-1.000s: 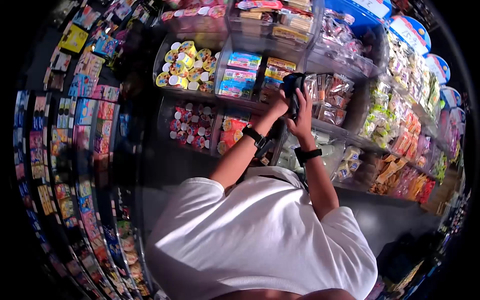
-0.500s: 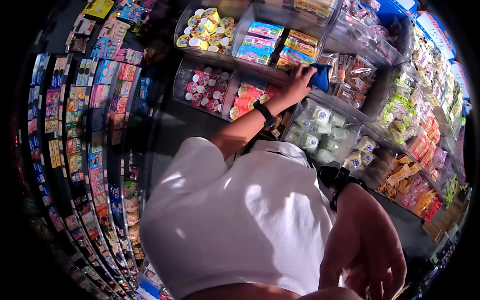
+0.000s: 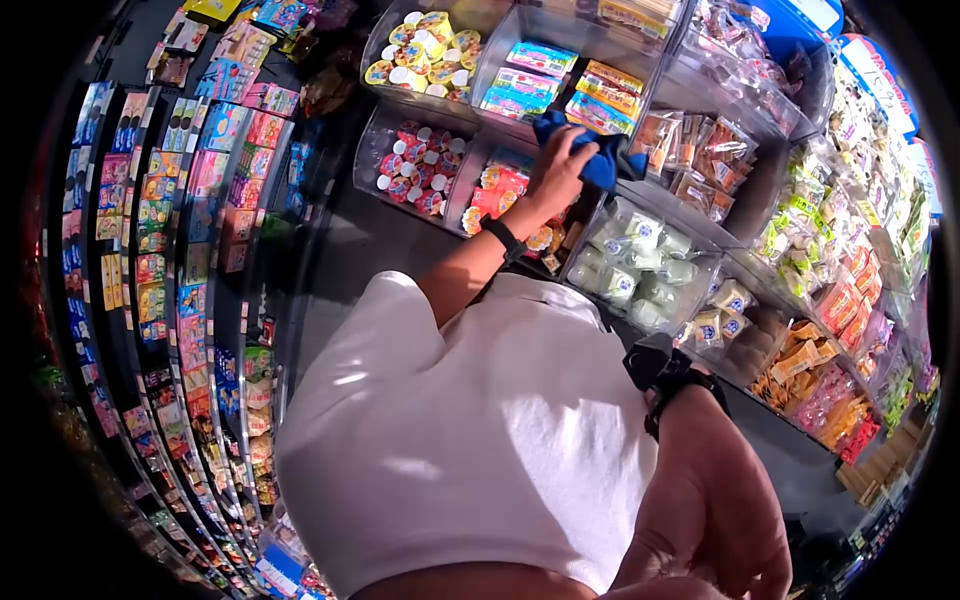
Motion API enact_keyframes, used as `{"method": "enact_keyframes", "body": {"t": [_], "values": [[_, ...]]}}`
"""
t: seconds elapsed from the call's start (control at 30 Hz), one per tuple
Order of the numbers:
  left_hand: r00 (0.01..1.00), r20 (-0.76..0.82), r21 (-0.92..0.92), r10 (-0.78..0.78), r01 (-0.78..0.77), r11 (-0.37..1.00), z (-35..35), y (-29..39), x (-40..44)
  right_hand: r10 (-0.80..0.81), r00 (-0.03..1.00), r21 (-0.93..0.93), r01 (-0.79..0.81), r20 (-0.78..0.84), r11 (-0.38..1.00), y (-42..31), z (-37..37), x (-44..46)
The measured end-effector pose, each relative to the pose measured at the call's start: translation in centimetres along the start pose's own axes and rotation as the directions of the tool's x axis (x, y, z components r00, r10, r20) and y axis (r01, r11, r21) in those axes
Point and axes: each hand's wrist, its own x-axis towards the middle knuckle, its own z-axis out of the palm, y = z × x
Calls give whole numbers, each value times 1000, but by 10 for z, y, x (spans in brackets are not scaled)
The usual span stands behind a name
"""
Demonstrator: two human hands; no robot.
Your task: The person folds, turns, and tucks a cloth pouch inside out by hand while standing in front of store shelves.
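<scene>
My left hand (image 3: 561, 172), with a black band (image 3: 503, 239) on its wrist, is closed on a blue cloth (image 3: 600, 163). The bunched cloth lies over the divider between the upper and lower clear bins, just below the blue and yellow snack packets (image 3: 603, 98). Red-and-orange packets (image 3: 497, 191) are in the bin under this hand. Close to the camera at the lower right is my right hand (image 3: 712, 505), a black strap (image 3: 665, 375) around its wrist. Its fingers are bent, dark and mostly cut off by the bottom edge, so whether they grip anything is hidden.
Small yellow cups (image 3: 425, 55) and red cups (image 3: 418, 170) fill bins on the left. White wrapped pieces (image 3: 640, 250) and brown packets (image 3: 710, 160) sit in bins to the right. Shelves of colourful packets (image 3: 200, 250) curve down the left side.
My left hand has moved left and slightly down along the bin divider with the cloth, and more of the cloth now shows. My right hand has shifted slightly left and down.
</scene>
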Motion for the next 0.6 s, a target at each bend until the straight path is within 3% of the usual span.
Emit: {"method": "enact_keyframes", "body": {"t": [0.13,0.23,0.3,0.37,0.4,0.47,0.53,0.6], "values": [[999,-11,33,-31,31,999,-37,-41,-20,-116,990,-82,110,-83,991,15,21,-6],[988,-149,21,-28,32,999,-71,-70,-11,-232,963,-143,213,-136,967,28,50,-22],[967,-253,35,-40,50,998,-91,-100,7,-277,953,-179,254,-119,951,31,70,-30],[961,-266,-21,-72,69,997,-103,-121,26,-475,879,-296,466,47,834,30,88,-25],[959,-275,-44,-66,56,997,-105,-134,50,-508,860,-273,501,52,821,44,107,-30],[992,-127,15,-12,14,1000,-100,-158,81,-360,931,54,363,-62,930,69,153,-37],[999,-45,83,-24,27,996,-95,-178,102,-118,988,363,145,-96,920,77,198,-47],[997,-66,32,-29,31,999,-88,-193,114,-200,976,230,176,89,957,64,198,-64]]}}
